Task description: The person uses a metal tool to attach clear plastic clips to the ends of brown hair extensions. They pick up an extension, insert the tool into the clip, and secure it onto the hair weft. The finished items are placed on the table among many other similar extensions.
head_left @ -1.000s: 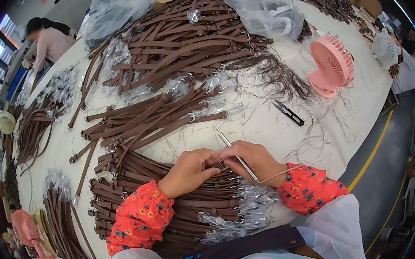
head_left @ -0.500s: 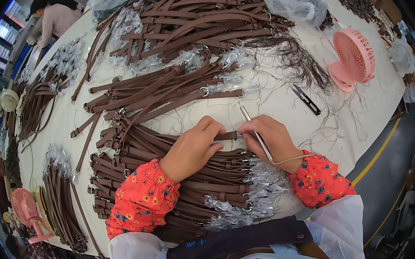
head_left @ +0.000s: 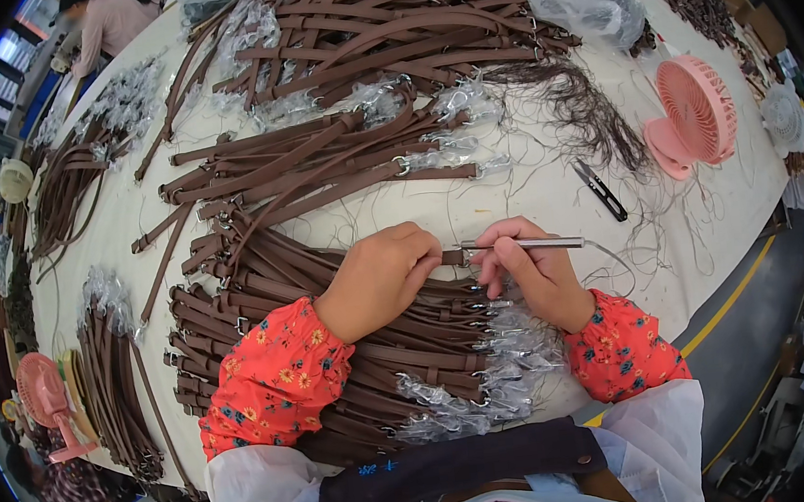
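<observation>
My left hand is closed on a brown strap, whose metal-fitted end pokes out past the fingertips toward the right. My right hand grips a slim silver pen-shaped tool with a thin cord trailing from its back end. The tool lies nearly level, its thin tip at the strap's end; whether they touch I cannot tell. Below both hands spreads a pile of brown straps, with metal clasps, many wrapped in clear plastic, along its right side.
More brown straps cover the table's far side. To the right are black thread snips, a dark thread tangle and a pink fan. Another pink fan stands at left. A person is at the far left.
The pen-shaped tool has swung from steeply upright to nearly level, its tip now at the strap's end. My right fingers have shifted around it; my left hand still holds the strap.
</observation>
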Demonstrator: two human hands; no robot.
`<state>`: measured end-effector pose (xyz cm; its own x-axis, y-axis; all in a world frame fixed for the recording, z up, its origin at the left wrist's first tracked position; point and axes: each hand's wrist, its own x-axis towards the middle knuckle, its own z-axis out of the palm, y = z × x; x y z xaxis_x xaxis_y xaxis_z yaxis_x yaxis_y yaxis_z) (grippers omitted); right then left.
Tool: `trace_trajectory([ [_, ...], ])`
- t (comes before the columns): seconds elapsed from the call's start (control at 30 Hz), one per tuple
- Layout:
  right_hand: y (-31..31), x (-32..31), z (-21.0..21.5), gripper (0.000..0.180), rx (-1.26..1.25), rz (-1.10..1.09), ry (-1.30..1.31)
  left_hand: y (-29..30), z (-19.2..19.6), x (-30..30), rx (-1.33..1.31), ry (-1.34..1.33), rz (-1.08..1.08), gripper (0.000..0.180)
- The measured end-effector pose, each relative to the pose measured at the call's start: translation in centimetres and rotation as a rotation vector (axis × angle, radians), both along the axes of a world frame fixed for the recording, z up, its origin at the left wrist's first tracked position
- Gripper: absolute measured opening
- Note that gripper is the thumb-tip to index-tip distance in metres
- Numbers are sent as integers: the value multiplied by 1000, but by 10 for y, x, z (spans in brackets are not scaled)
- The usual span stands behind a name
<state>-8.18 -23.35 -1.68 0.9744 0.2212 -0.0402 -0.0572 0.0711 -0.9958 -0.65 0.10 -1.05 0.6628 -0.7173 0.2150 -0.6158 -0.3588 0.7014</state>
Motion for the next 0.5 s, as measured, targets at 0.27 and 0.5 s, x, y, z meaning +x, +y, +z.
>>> trace_trajectory([
  [0.27,2,-1,2,26,-19,7,68,-1,5,1,-15,121,44,8],
  [0.5,2,0,1,25,-40,27,63,4,6,4,-11,162,-22,8],
])
